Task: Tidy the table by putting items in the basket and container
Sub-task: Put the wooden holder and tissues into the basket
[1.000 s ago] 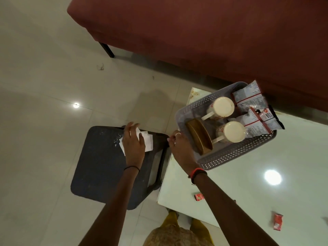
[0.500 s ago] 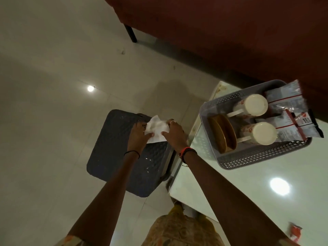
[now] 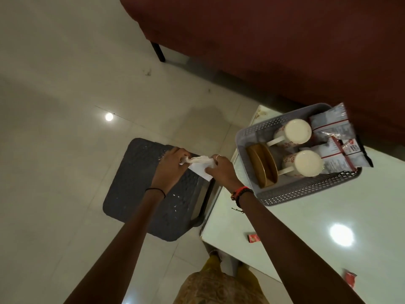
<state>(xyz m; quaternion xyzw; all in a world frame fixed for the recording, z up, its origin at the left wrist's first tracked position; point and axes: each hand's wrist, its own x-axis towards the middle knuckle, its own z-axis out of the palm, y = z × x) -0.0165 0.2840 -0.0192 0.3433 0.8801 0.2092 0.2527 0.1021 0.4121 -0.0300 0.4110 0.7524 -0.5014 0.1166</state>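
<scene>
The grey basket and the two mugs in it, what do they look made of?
Basket: probably moulded plastic, matt grey; its walls are a regular lattice of small holes. Mugs: likely glazed ceramic, smooth cream with red print, though enamel cannot be excluded.

Pale glossy tile floor point(image 3: 54, 84), lamp reflection point(image 3: 108, 117); red sofa point(image 3: 263, 40) on dark leg point(image 3: 159, 52); white table point(image 3: 383, 194) at right.

White glossy table point(image 3: 306, 220), bearing a grey perforated basket point(image 3: 306, 191) at the far left corner. Small red packet point(image 3: 253, 238) near the left edge. Second red packet point(image 3: 350, 278) farther right, well apart.
</scene>
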